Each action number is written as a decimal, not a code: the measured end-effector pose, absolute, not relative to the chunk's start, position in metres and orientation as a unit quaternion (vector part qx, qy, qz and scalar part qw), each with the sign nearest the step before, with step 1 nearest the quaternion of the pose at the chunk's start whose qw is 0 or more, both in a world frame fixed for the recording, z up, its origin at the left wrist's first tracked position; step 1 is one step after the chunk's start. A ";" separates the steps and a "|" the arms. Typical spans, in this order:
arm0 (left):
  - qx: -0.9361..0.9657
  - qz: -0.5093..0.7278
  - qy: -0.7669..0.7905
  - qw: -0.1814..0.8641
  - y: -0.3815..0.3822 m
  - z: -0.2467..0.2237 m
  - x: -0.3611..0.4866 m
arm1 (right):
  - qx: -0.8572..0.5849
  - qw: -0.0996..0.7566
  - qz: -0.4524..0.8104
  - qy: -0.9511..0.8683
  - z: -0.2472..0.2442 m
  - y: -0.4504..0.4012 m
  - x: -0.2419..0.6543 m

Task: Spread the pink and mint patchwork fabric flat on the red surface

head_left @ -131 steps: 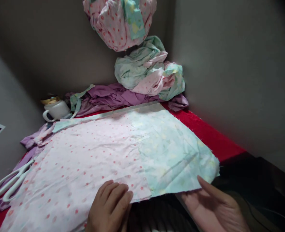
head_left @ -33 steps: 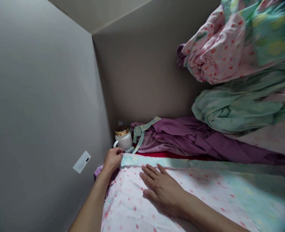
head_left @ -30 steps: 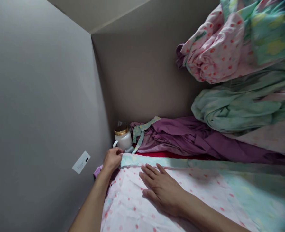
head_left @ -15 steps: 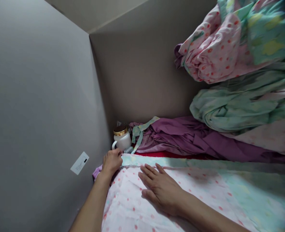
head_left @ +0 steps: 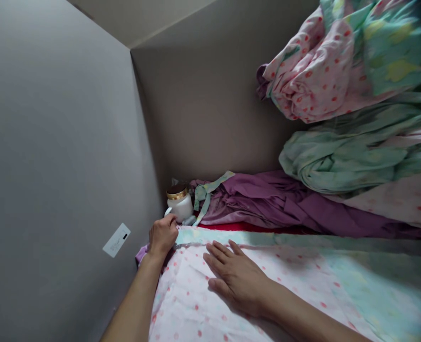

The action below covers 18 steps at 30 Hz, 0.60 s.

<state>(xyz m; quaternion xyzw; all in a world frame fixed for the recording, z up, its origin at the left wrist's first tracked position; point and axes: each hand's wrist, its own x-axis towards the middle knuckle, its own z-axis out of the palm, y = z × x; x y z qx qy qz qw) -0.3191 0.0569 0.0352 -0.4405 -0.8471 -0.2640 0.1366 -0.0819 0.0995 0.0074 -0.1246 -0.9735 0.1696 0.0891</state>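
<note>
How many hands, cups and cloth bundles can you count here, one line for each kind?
Hands: 2, left hand and right hand, both on the spread dotted cloth
Cups: 1, white cup
Cloth bundles: 3, pink, green, purple
Total: 6

— What sort of room is this?
— A corner (head_left: pixel 132 52) where two plain grey walls (head_left: pixel 53 133) meet under a pale ceiling (head_left: pixel 139 19), in soft, even light.
— Anything on the walls?
— A small white plate (head_left: pixel 116 240) low on the left one.
— And below?
— A red surface (head_left: pixel 246 228) shows as a thin strip.
</note>
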 end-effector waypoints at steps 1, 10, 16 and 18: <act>-0.439 -0.269 -0.846 0.140 0.057 0.036 -0.319 | -0.124 0.090 0.170 -0.974 0.007 0.099 -0.082; -0.546 -0.247 -0.794 0.099 0.058 0.031 -0.319 | -0.123 0.099 0.173 -0.972 0.008 0.099 -0.082; -0.596 -0.171 -0.778 0.099 0.058 0.034 -0.309 | -0.121 0.107 0.166 -0.973 0.006 0.100 -0.082; -0.598 -0.155 -0.780 0.103 0.059 0.034 -0.307 | -0.119 0.109 0.163 -0.973 0.005 0.100 -0.082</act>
